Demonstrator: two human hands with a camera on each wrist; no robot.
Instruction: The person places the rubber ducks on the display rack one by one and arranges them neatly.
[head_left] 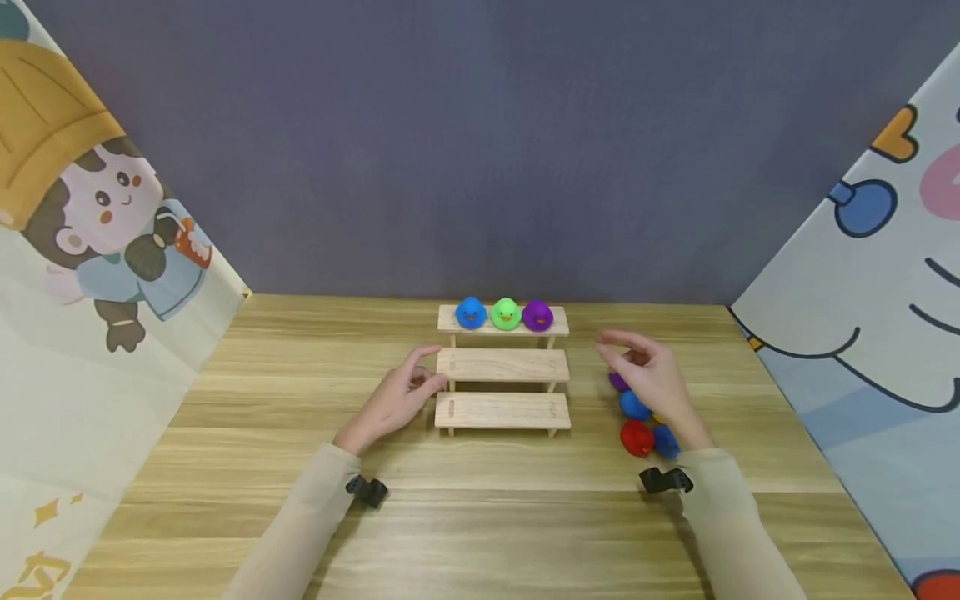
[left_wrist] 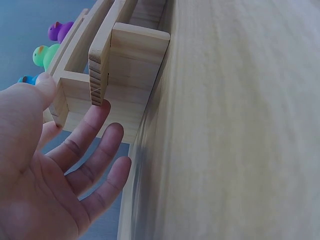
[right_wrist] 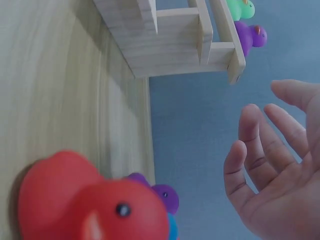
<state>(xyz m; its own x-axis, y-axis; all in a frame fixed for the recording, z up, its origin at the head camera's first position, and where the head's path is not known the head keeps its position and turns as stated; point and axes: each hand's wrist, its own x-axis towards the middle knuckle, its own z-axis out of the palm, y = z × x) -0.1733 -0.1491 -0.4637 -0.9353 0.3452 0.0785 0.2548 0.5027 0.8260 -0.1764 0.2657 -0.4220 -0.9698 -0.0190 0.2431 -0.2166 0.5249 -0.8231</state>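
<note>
Your two sleeved forearms come up from the near edge of the wooden table (head_left: 480, 533), each with a small black camera strapped at the wrist. Your left hand (head_left: 393, 400) lies at the left end of the wooden step rack (head_left: 502, 371), fingers relaxed and straight, tips against the rack's side by the middle and lowest steps; it grips nothing. Your right hand (head_left: 652, 375) hovers right of the rack, fingers loosely spread and empty, above a small heap of rubber ducks.

From the head view you see three ducks lined up on the far, top step: a blue duck (head_left: 471, 313), a green duck (head_left: 506, 314) and a purple duck (head_left: 537, 316). The two lower steps carry nothing. In the heap under your right hand, a red duck (head_left: 637, 437) sits nearest you, with a loose blue duck (head_left: 633, 406) beyond it and a loose purple duck (head_left: 618, 382) farther still, partly hidden by your fingers.

Your left wrist view adds the contact: fingers (left_wrist: 95, 122) touch the rack's end board, which the head view only hints at. Your right wrist view shows the red duck (right_wrist: 95, 205) large and blurred, resting on the table, and your open palm (right_wrist: 280, 180) well clear of it, touching no duck.
</note>
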